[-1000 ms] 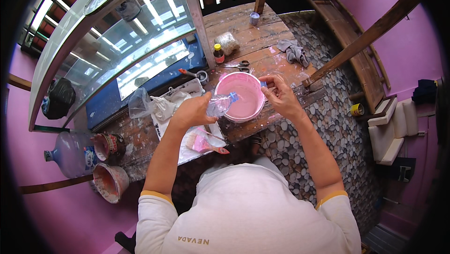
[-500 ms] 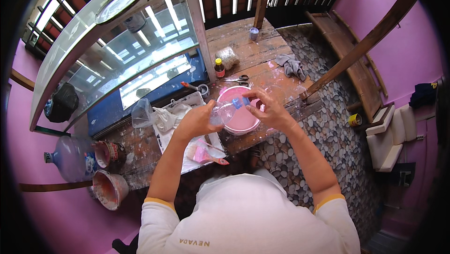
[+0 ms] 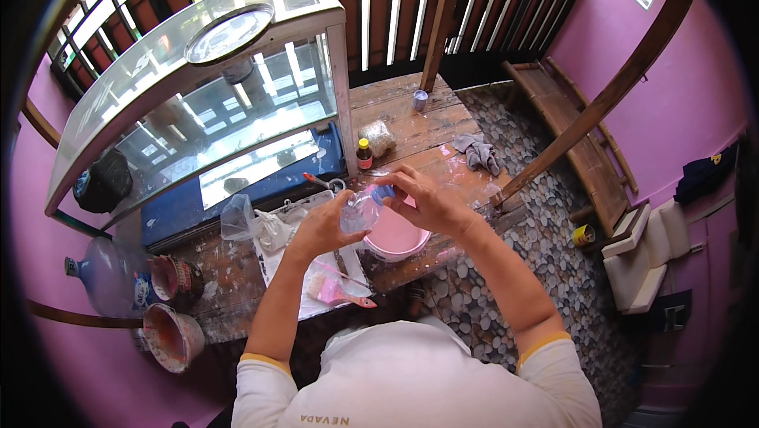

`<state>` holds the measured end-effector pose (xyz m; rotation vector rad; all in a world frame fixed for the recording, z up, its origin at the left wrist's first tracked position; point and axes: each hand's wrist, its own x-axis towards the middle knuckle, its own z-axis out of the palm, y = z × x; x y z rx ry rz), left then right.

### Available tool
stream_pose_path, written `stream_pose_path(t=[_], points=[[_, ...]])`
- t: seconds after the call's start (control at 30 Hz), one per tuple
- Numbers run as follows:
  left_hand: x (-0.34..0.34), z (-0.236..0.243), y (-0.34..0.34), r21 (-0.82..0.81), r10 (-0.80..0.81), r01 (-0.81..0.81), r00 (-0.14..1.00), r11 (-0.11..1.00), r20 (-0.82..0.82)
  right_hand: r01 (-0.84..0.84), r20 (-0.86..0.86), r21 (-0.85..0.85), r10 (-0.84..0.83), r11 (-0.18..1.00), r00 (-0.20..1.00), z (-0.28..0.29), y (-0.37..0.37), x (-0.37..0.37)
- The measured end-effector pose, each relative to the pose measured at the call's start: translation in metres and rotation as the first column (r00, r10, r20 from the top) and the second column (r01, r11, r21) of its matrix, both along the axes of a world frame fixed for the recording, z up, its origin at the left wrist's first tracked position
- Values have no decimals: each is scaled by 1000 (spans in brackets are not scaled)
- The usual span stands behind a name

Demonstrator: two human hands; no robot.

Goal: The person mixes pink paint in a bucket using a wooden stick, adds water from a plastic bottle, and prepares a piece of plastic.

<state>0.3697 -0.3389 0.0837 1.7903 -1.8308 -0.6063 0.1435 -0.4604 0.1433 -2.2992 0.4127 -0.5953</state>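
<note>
My left hand [image 3: 324, 226] is closed round a clear plastic bottle [image 3: 358, 212], tilted over a white-rimmed bucket of pink liquid [image 3: 391, 240]. The fingers of my right hand [image 3: 411, 203] pinch a blue cap [image 3: 384, 193] at the bottle's neck; whether it is screwed on I cannot tell. A white tray [image 3: 281, 286] beside the bucket bears a crumpled bag [image 3: 273, 234] and a pink-stained paintbrush [image 3: 336, 290]. Behind my hands stand a small yellow-capped bottle [image 3: 364, 155] and a red-handled brush [image 3: 315, 179].
A glass display case [image 3: 198, 112] stands at back left. Left are a large water jug [image 3: 115, 274] and stained pails [image 3: 170, 333]. A grey cloth [image 3: 478, 151] and small cup [image 3: 420, 99] sit on the wooden table [image 3: 379, 96]. A slanting post [image 3: 585, 116] and bamboo bench [image 3: 553, 135] are right.
My right hand has come leftward and the cap is now at the bottle's neck. The bottle has risen closer to upright. The surroundings sit lower in the picture as the view has shifted.
</note>
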Motion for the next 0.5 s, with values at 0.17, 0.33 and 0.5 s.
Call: stream_pose_path(t=[0.17,0.33,0.5], points=[[5,-2,-15,-184,38,-44,999,982,-35,-66,26,-137,70,988,997,7,-18,17],[14,0,-29,-127,-11,-8,989,992,-151,-172,-35,-199,168,965,985,36,-28,18],[19,-5,-43,-137,-27,-4,974,990,-226,-118,-24,-195,116,974,993,38,-38,25]])
